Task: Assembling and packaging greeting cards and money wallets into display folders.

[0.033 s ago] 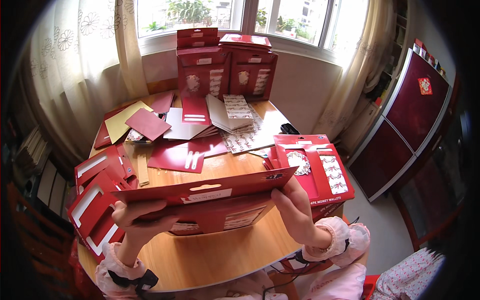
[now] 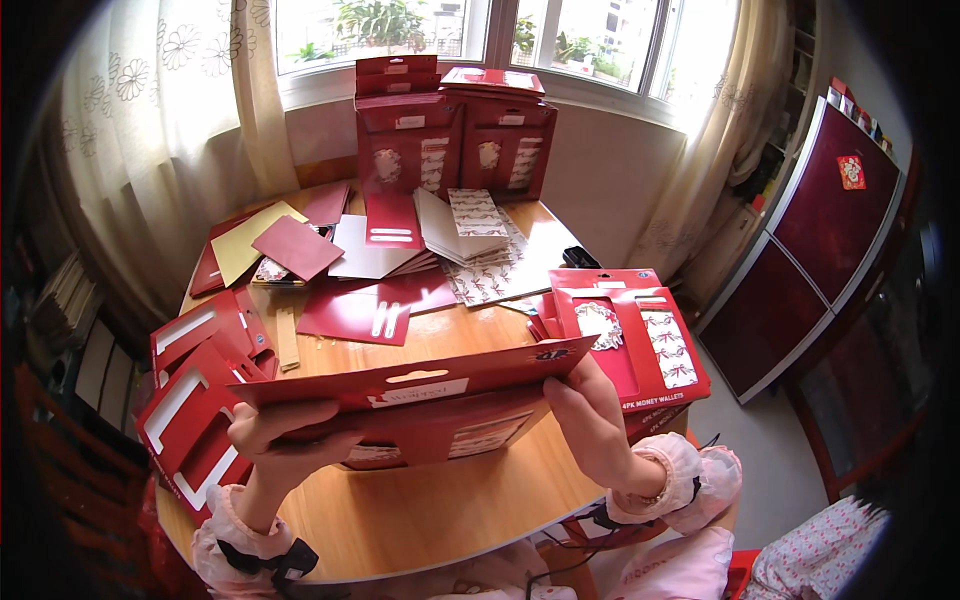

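Note:
A red card packet (image 2: 430,400) with a hanging slot along its top edge is held up above the near part of the table. My left hand (image 2: 285,435) is closed around its left end, fingers lying across the front. At the opposite end my right hand (image 2: 590,410) pinches the upper right corner. Windows low on the packet show patterned card, partly hidden by its tilt. To the right of my right hand lies a stack of similar red packets (image 2: 632,345) with a wreath and patterned strips showing.
Red window sleeves (image 2: 190,425) lie at the table's left edge. Loose red cards (image 2: 355,308), white folded cards (image 2: 365,250) and patterned sheets (image 2: 495,275) spread across the middle. A narrow wooden strip (image 2: 288,338) lies near them. Packed red packets (image 2: 410,150) stand by the window.

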`<state>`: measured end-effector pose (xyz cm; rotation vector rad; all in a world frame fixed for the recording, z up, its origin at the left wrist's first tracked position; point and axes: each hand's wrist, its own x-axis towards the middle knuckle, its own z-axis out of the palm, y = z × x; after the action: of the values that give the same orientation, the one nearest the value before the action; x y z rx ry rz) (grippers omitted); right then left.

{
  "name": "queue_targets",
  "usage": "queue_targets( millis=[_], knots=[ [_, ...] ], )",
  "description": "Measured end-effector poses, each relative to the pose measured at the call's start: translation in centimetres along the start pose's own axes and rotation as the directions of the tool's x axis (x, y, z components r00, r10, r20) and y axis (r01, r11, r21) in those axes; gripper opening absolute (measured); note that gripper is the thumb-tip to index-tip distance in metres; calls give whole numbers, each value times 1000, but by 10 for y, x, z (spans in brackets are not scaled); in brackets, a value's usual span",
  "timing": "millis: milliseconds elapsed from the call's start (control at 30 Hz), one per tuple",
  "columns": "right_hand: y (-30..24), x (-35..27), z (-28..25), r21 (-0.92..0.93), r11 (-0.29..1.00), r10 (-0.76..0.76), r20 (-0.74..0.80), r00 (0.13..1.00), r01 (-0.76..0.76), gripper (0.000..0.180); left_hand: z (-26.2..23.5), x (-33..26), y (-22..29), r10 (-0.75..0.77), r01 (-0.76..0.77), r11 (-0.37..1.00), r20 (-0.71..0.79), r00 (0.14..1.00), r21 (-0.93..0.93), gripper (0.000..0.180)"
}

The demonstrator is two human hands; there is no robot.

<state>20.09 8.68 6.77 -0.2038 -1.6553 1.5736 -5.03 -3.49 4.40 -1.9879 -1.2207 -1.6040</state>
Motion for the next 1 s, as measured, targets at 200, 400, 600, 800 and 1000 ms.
queue_targets(
  millis=[200, 400, 600, 800, 1000],
  knots=[
    [-1, -1, -7, 287, 935, 205, 49, 978, -210, 42, 4, 4, 2, -5, 6, 997, 14, 1000, -77, 37],
    [-5, 4, -2, 271, 948, 161, 50, 986, -169, 43, 6, 1, -1, -20, 20, 998, -4, 1000, -51, 35],
    [-7, 12, -3, 238, 939, 242, 60, 968, -249, 43, 5, 2, -3, 6, -6, 1000, -9, 1000, -18, 34],
    [0, 9, 2, 22, 999, -43, -200, 979, 48, 38, 13, 4, -1, -154, 142, 985, -135, 979, -99, 29],
    [-15, -2, -18, -874, 69, -567, 362, 739, 481, 34, 12, 1, -3, -115, 108, 993, -145, 983, -56, 31]
  ],
)
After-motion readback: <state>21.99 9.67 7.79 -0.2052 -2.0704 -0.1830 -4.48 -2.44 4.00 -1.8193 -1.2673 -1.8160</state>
